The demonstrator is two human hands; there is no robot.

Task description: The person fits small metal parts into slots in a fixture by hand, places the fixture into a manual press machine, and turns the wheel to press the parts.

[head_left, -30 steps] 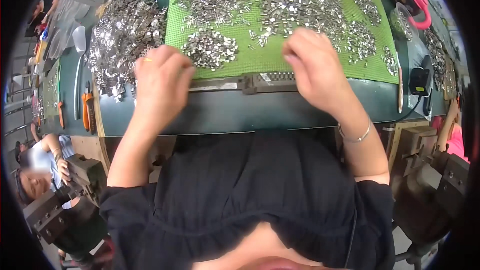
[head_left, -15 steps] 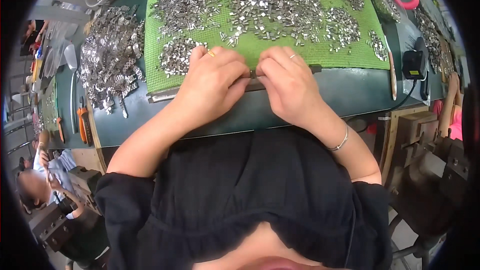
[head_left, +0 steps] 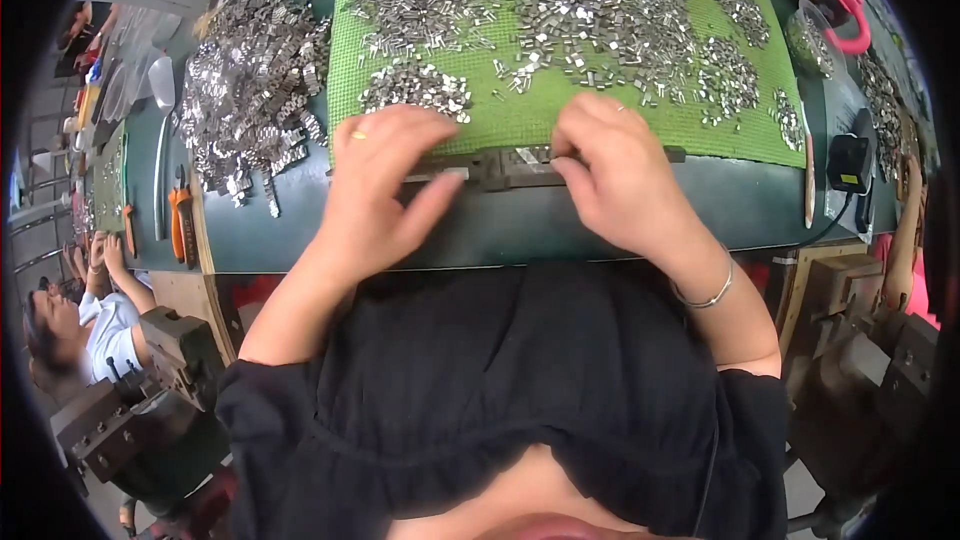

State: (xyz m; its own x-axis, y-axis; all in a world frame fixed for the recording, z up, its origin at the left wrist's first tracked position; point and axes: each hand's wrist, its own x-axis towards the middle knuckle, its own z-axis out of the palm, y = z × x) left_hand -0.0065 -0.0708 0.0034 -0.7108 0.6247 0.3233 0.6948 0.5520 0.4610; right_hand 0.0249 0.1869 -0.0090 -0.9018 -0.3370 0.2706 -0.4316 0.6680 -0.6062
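Observation:
A long dark metal bar (head_left: 530,180) lies along the near edge of the green mat (head_left: 520,110), with small shiny pieces set along its top. My left hand (head_left: 375,180) arches over the bar's left part, thumb spread away from the fingers, holding nothing I can see. My right hand (head_left: 625,180) grips the bar's right part with bent fingers and thumb. A loose pile of small metal pieces (head_left: 415,90) lies on the mat just beyond my left hand. Further piles, such as the larger heap (head_left: 570,15), cover the mat's far side.
Left of the mat rises a heap of linked metal strips (head_left: 250,90). Orange-handled pliers (head_left: 182,215) lie by the table's left edge. To the right are a thin stick (head_left: 808,180), a black adapter (head_left: 850,165) with a cable, a clear tub (head_left: 808,40) and pink-handled scissors (head_left: 848,0). Co-workers sit on both sides.
My hands have moved apart, and the left has opened, uncovering the bar's middle. The whole view has shifted, so the table appears further right. The co-worker on the left has changed posture.

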